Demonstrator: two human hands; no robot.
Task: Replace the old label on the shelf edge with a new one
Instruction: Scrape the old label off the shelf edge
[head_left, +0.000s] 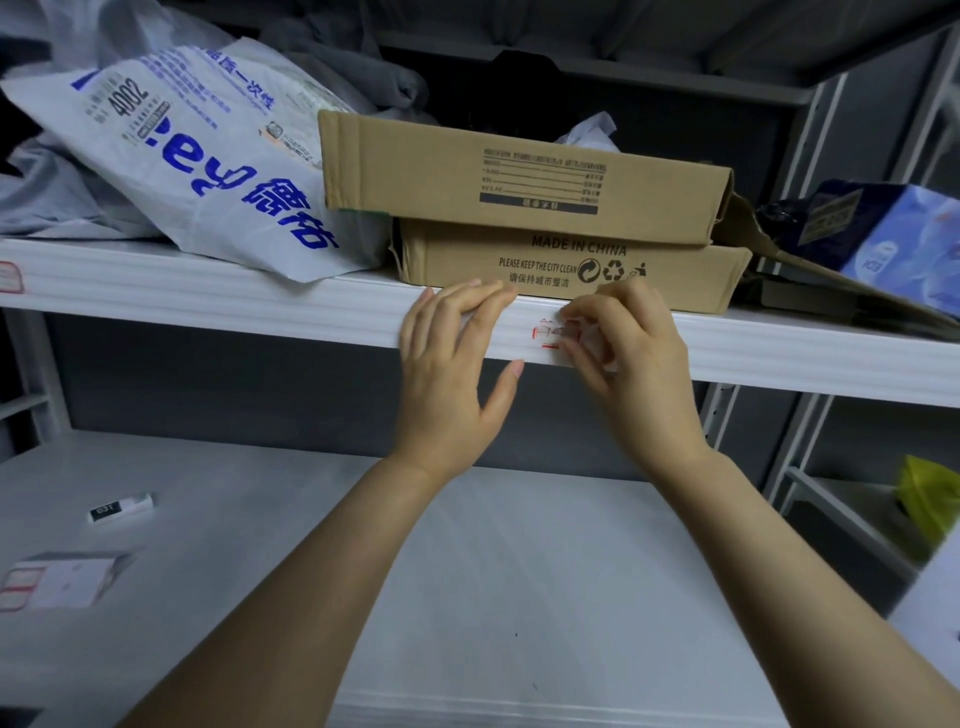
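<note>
Storeroom racking fills my view, and the work is on the white shelf edge (208, 296) that runs across the middle. The label (551, 332) sits on that edge just right of its centre, red-framed, its right part hidden under my right hand (639, 353). That hand's fingers are curled in and seem to pinch the label's right end. My left hand (447, 364) lies just beside it, fingers straight and close together over the top of the edge, thumb spread wide below, steadying.

I cannot tell whether this is the old label coming off or a fresh one going down. The frame looks broken and patchy, so I judge it is the old one, part lifted. If so, peeling is under way and sticking the new label is all still to do.

Two stacked cardboard boxes (519, 176) stand directly above the hands, a white bag (208, 156) to their left. A second label (9, 278) shows at the edge's far left end. On the lower shelf (467, 571), near its left edge, lies a sheet of labels (47, 579).
</note>
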